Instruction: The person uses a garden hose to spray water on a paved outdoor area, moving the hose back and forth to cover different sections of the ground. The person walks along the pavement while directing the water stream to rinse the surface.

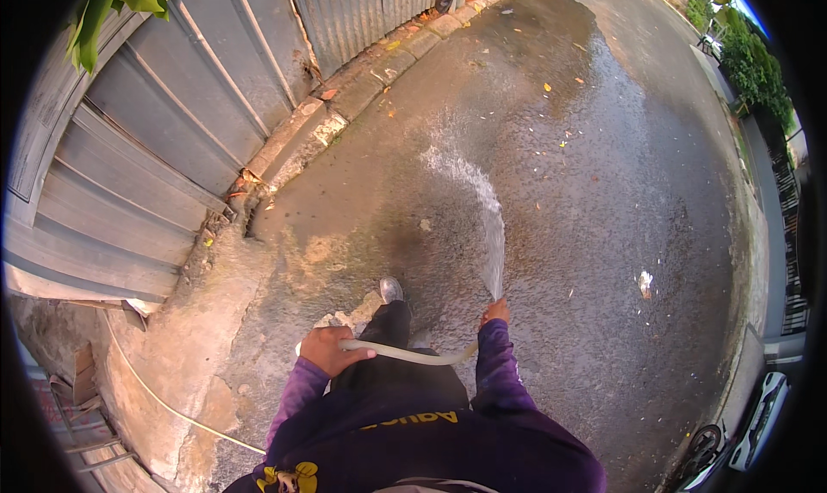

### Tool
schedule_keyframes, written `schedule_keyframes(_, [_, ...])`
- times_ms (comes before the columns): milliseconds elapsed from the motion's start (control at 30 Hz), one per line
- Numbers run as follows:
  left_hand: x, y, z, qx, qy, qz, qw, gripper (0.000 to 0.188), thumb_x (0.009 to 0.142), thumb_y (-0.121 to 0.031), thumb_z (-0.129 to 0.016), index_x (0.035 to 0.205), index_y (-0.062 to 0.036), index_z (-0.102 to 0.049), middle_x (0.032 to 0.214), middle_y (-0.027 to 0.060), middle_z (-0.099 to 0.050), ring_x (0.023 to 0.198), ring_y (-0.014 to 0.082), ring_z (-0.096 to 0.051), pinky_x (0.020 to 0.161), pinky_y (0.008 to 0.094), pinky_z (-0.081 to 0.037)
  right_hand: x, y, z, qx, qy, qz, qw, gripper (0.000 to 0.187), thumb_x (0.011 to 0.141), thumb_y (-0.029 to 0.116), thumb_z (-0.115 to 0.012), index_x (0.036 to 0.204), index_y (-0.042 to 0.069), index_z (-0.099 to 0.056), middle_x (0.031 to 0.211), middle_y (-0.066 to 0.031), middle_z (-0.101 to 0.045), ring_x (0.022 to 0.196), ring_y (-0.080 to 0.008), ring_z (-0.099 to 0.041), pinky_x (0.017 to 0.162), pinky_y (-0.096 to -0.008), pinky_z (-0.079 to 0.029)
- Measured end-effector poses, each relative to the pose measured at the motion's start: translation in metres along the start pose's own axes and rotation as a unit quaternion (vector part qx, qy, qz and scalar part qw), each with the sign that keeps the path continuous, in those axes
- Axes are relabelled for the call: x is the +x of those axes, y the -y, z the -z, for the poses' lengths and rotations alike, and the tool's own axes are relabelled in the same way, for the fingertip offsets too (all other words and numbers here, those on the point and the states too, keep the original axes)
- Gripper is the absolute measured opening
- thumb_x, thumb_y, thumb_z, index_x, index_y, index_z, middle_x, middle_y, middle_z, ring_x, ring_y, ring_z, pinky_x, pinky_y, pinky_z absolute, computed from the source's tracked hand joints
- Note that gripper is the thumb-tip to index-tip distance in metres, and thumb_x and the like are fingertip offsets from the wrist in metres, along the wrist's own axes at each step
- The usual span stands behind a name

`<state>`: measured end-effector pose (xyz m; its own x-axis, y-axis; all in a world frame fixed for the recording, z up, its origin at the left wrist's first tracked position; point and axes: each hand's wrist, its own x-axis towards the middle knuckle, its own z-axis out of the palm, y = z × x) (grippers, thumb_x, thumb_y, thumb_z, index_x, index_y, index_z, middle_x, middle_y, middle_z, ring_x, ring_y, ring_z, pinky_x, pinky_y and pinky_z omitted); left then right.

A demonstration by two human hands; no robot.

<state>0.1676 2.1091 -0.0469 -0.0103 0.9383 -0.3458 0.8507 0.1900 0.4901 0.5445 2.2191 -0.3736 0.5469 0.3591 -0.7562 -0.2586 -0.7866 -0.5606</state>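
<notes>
My right hand (494, 311) grips the end of a pale hose (413, 355), and a fan of water (472, 192) sprays from it forward onto the wet asphalt (603, 174). My left hand (326, 348) is closed around the same hose further back, near my waist. The hose sags in a curve between the two hands, then trails off to the lower left along the concrete. Both arms wear purple sleeves. One foot in a grey shoe (391, 289) steps forward on the road.
A grey metal gate (155, 148) stands at the left behind a concrete kerb (345, 105). Fallen leaves dot the road. A white scrap (644, 282) lies at the right. A parked motorbike (749, 428) sits at the lower right; bushes line the far right.
</notes>
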Motion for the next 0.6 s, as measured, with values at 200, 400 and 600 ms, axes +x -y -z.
schedule_keyframes(200, [0.045,-0.001,0.002,-0.005,0.008,-0.025,1.000,0.060,0.067,-0.068,-0.078,0.077,-0.0093,-0.072,0.066,0.0120,-0.066,0.070,0.0328,-0.069,0.065,0.0436,-0.055,-0.010,0.057,-0.005,0.038,0.030,0.006,0.999,0.035,0.090,0.042,-0.041,0.075,0.011,-0.048,0.047,-0.0042,-0.036,0.033,-0.0213,-0.034,0.034,-0.0381,-0.025])
schedule_keyframes(400, [0.103,-0.002,0.016,-0.031,0.001,-0.037,0.999,0.058,0.067,-0.066,-0.079,0.075,-0.0095,-0.071,0.066,0.0113,-0.066,0.069,0.0318,-0.069,0.065,0.0429,-0.055,0.006,0.122,-0.026,0.063,0.016,0.043,0.997,0.034,0.090,0.043,-0.041,0.078,0.012,-0.049,0.047,-0.0038,-0.036,0.033,-0.0209,-0.033,0.033,-0.0382,-0.026])
schedule_keyframes(600, [0.149,-0.018,0.034,-0.067,-0.034,-0.064,0.995,0.056,0.069,-0.065,-0.079,0.074,-0.0091,-0.070,0.067,0.0109,-0.066,0.067,0.0331,-0.068,0.065,0.0433,-0.054,0.009,0.183,-0.033,0.059,-0.012,0.077,0.995,0.044,0.090,0.040,-0.042,0.077,0.002,-0.060,0.049,-0.0082,-0.045,0.037,-0.0247,-0.044,0.038,-0.0401,-0.035])
